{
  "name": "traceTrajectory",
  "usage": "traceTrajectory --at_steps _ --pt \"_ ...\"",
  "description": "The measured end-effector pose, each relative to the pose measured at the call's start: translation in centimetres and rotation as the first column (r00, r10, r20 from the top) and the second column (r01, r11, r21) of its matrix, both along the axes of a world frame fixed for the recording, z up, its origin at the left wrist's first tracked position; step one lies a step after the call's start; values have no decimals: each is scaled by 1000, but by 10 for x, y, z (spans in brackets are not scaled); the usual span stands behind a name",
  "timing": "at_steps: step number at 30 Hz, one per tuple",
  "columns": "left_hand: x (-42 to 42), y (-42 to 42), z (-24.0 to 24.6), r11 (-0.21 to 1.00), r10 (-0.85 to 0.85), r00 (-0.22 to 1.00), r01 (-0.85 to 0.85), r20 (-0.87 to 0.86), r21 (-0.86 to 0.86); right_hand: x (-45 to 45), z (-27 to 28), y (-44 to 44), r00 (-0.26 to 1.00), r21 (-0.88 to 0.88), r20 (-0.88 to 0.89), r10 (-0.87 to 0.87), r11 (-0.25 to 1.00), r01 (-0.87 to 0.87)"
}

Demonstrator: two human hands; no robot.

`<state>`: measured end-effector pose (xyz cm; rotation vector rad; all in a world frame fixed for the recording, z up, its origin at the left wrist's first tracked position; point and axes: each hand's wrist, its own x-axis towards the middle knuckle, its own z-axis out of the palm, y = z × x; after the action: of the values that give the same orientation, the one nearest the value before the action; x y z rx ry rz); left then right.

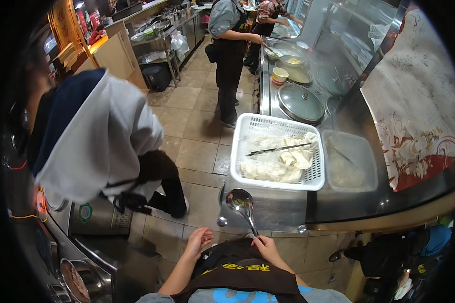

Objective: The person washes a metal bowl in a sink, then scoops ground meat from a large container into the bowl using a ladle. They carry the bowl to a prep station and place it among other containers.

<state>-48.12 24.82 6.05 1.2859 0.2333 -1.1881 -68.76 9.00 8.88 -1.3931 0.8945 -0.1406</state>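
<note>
My right hand [266, 248] grips the handle end of a shiny stainless-steel serving spoon [240, 202], its bowl pointing away from me. My left hand [198, 241] is raised in front of my dark apron [235, 278], fingers slightly apart and holding nothing. Beyond the spoon, a white perforated plastic basket [276, 184] rests on the steel counter [265, 210]. Inside it, noodles or dough in clear plastic [271, 170] lie beside a crumpled pale cloth [297, 156]. Dark chopsticks [278, 149] lie across the top.
A person in a white top [110, 125] bends at the left. Another person [229, 45] stirs at the steel cooking counter, near a glass-lidded pot [301, 102] and a paper cup [279, 75]. A translucent bin [349, 163] adjoins the basket. A metal pot [74, 280] stands lower left.
</note>
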Motion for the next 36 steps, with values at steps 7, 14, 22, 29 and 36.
traceTrajectory --at_steps 7,14,22,29,36 --pt "74 83 12 988 155 981 -155 -115 9 79 13 66 976 -6 82 203 979 -203" --pt "116 113 -15 983 167 981 -174 -101 -63 185 44 84 835 278 112 539 790 -547" --pt "193 253 -30 486 864 499 -861 -67 -154 418 45 122 549 -61 -5 836 548 -834" --pt "126 377 38 -323 923 -334 -942 190 -89 619 135 358 -302 -811 -80 950 -238 -535" --pt "68 494 147 -454 504 -359 -884 786 -112 633 164 646 -502 -820 -570 651 -410 399"
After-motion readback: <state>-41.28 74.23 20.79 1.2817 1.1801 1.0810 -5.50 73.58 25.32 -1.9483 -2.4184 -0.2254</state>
